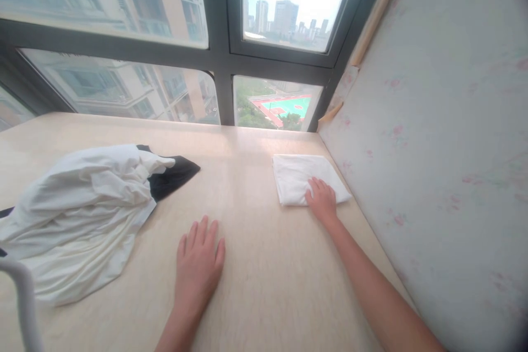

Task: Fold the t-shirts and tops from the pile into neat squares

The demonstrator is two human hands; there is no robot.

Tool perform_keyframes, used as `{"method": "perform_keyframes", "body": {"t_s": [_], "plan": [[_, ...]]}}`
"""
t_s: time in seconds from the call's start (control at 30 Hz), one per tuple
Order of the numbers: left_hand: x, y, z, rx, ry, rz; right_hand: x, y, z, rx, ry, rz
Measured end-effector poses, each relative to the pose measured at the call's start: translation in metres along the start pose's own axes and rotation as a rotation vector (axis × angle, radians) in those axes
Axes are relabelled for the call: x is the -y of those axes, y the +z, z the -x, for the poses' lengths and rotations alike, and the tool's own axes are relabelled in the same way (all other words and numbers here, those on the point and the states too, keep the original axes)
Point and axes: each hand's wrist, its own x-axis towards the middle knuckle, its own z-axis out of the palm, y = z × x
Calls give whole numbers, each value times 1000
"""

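Observation:
A white cloth folded into a flat, neat rectangle [295, 179] lies at the right of the pale surface, close to the wall. My right hand [322, 198] rests on its near edge, fingers loosely spread and lying flat. My left hand [200, 258] is palm down on the bare surface in the middle, fingers apart, holding nothing. To its left spreads a crumpled white garment [91, 203], its kind hidden by the folds. Black fabric [173, 176] shows from beneath the far right side of that garment.
The pale, wood-look surface [247, 297] runs up to a dark window frame [225, 88]. A wall with floral paper [433, 148] bounds the right side. At the lower left edge stands a curved white tube [25, 297]. Buildings and a sports court are outside.

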Motion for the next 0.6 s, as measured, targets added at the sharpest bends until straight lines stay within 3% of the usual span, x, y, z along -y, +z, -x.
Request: {"method": "perform_keyframes", "body": {"t_s": [0.13, 0.27, 0.43, 0.6], "plan": [[2, 2, -1, -9, -4, 17, -16, 17, -54, -21, 19, -1], [4, 5, -2, -26, -8, 36, -28, 28, -82, -58, 53, 18], [4, 5, -2, -21, -13, 43, -30, 30, -81, -98, 31, 4], [2, 1, 0, 24, -34, 79, -20, 24, -59, -149, -38, 0]]}}
